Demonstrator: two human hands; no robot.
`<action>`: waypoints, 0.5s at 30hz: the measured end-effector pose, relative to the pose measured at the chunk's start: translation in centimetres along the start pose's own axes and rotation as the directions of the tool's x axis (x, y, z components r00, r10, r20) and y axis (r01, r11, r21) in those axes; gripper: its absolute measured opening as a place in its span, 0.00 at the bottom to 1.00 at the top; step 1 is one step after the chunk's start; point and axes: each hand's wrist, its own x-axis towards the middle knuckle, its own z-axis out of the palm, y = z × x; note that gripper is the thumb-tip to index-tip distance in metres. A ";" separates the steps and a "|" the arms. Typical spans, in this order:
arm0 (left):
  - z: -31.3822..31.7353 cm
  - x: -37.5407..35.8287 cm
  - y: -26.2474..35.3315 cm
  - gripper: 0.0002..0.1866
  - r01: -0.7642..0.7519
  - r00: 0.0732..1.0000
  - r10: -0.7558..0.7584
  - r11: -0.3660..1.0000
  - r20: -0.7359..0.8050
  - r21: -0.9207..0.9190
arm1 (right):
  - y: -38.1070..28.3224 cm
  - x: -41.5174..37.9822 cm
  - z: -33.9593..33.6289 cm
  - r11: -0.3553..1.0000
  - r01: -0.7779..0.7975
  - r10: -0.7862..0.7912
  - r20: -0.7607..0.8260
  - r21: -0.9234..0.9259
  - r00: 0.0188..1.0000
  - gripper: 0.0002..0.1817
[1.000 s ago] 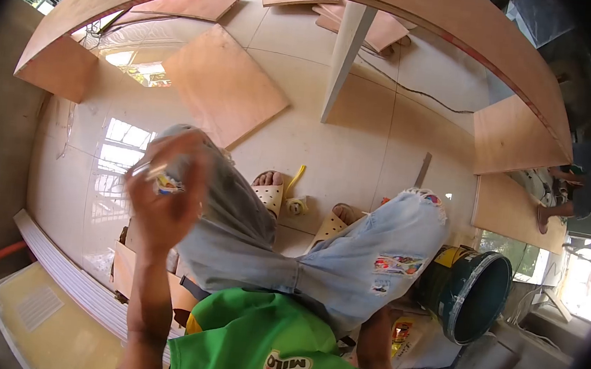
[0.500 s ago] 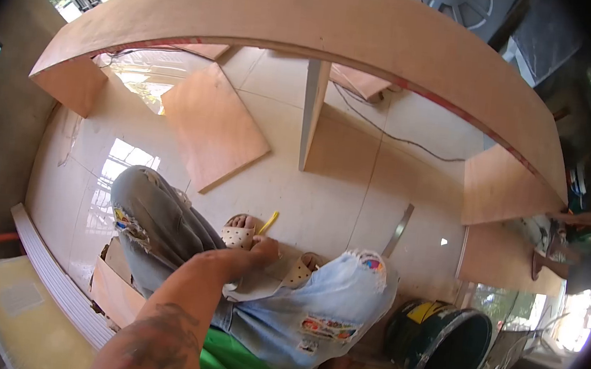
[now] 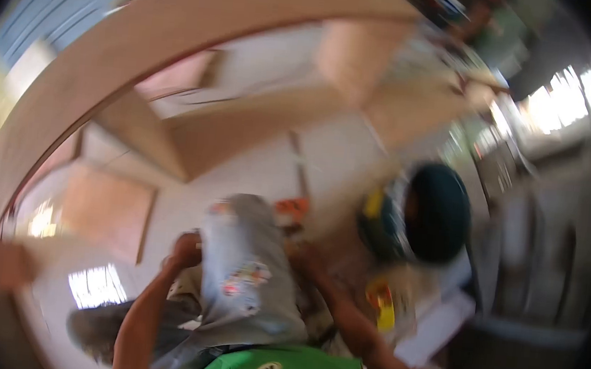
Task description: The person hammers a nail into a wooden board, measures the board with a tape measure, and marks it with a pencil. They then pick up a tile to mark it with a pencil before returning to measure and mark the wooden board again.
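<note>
The view is smeared by motion. My left hand (image 3: 188, 249) is beside the raised grey-trousered knee (image 3: 243, 250), its fingers curled; whatever they hold is hidden. On the other side of the knee, my right hand (image 3: 306, 258) reaches low toward a blurred orange object (image 3: 292, 209). From that orange part a long thin metal strip (image 3: 299, 163) runs away across the floor, perhaps a saw blade. Contact between my right hand and the orange object cannot be made out. Beyond my hands stands a long wooden frame (image 3: 108, 60) with a divider board (image 3: 141, 127).
A loose square board (image 3: 108, 209) lies on the tiled floor at left. At right, a dark green bucket (image 3: 442, 213) lies tipped, its mouth showing. A yellow and red packet (image 3: 381, 303) is near my right forearm. Another person's arm (image 3: 479, 88) shows at upper right.
My view has swung to the right, so the frame and bucket shift left. My left hand has moved from my feet to beside the knee. My right arm and the orange object have come into view.
</note>
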 end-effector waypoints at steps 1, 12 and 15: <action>-1.1 -0.6 -0.4 0.09 -0.110 0.973 0.119 0.992 -0.199 0.055 | 2.2 0.3 2.6 0.985 -0.082 0.116 -0.232 0.151 0.966 0.25; -19.6 -12.3 2.1 0.12 -0.194 0.979 0.200 0.970 -0.031 0.147 | 7.6 -2.4 2.1 0.959 0.139 0.066 -0.675 0.245 0.735 0.15; -21.2 -15.9 5.9 0.14 0.169 0.965 -0.206 0.962 -0.160 -0.216 | 4.6 -1.6 -2.3 0.969 0.108 0.042 -0.578 0.223 0.815 0.10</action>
